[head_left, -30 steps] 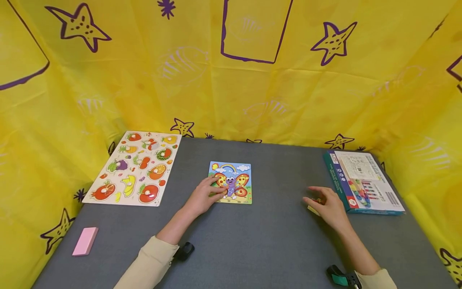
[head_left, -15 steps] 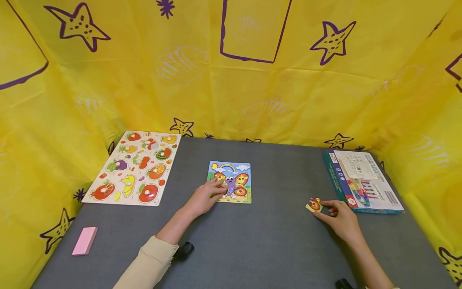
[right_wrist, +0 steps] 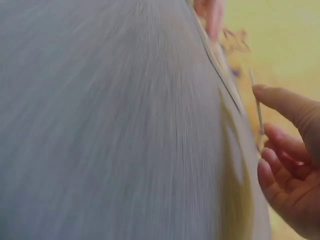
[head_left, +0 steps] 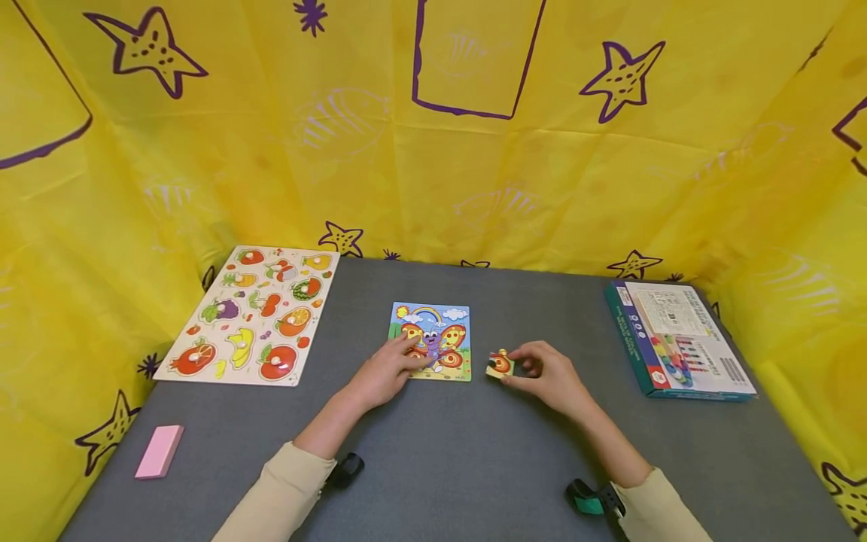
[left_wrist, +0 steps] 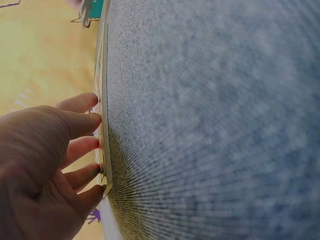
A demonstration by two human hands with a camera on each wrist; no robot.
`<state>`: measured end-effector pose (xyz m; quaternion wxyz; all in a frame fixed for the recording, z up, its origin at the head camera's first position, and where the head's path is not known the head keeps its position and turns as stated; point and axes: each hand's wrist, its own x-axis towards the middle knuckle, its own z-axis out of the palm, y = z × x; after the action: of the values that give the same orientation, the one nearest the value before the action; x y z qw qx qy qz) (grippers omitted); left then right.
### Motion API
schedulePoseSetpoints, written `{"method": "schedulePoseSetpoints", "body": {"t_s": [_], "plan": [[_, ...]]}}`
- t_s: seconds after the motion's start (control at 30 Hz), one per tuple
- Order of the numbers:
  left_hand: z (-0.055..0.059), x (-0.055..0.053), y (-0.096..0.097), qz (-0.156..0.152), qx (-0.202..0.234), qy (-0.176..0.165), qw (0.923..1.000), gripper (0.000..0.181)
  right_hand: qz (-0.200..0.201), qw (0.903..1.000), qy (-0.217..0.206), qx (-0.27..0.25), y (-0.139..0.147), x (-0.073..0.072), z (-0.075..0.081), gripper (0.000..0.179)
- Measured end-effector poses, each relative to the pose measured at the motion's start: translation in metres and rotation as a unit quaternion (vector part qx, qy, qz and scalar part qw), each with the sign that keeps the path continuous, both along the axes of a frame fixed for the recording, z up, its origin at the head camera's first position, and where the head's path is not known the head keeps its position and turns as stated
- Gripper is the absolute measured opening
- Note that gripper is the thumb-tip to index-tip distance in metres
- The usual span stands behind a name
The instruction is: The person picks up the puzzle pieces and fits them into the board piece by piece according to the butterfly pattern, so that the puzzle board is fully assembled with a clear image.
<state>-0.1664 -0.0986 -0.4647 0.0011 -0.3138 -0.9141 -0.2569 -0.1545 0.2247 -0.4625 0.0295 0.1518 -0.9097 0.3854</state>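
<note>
A square butterfly jigsaw puzzle [head_left: 455, 316] lies flat on the grey table in the middle of the head view. My left hand [head_left: 381, 373] rests on its left part, covering some of the butterfly's wing. In the left wrist view the fingertips of my left hand [left_wrist: 55, 150] press on the board's face, spread apart. Just right of the board, my right hand [head_left: 552, 376] pinches a red and yellow puzzle piece [head_left: 501, 364] between thumb and fingers. The right wrist view shows that piece [right_wrist: 257, 107] edge-on, above the table.
A fruit peg board [head_left: 226, 331] lies at the back left. Nearer on the left is a pink block [head_left: 159, 452]. A flat teal and white box [head_left: 684, 339] sits at the right. Yellow patterned cloth [head_left: 433, 165] surrounds the table's back and sides.
My right hand has brought the puzzle piece leftward from near the box to beside the puzzle. My left hand has stayed on the puzzle.
</note>
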Motion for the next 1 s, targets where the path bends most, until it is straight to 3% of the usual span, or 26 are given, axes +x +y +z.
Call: {"method": "schedulePoseSetpoints", "body": {"t_s": [0.13,0.3,0.53,0.8,1.0], "plan": [[0.0,0.0,0.0,-0.001,-0.004,0.001,1.0,0.032,0.061,0.998,0.016,0.003,-0.033,-0.016,-0.001,0.037],[-0.001,0.0,0.001,-0.01,-0.007,0.015,0.9998,0.036,0.096,0.9948,0.031,0.017,-0.058,-0.028,-0.005,0.038],[-0.001,0.0,0.0,-0.019,-0.014,0.028,0.9993,0.039,0.11,0.9928,0.021,0.041,-0.069,-0.034,-0.005,0.036],[-0.001,0.0,0.0,-0.037,-0.034,0.037,0.998,0.044,0.099,0.9936,0.013,0.053,-0.072,-0.033,-0.003,0.034],[-0.001,0.001,-0.001,-0.056,-0.016,0.053,0.9969,0.047,0.093,0.9944,0.013,0.048,-0.073,-0.031,-0.002,0.032]]}}
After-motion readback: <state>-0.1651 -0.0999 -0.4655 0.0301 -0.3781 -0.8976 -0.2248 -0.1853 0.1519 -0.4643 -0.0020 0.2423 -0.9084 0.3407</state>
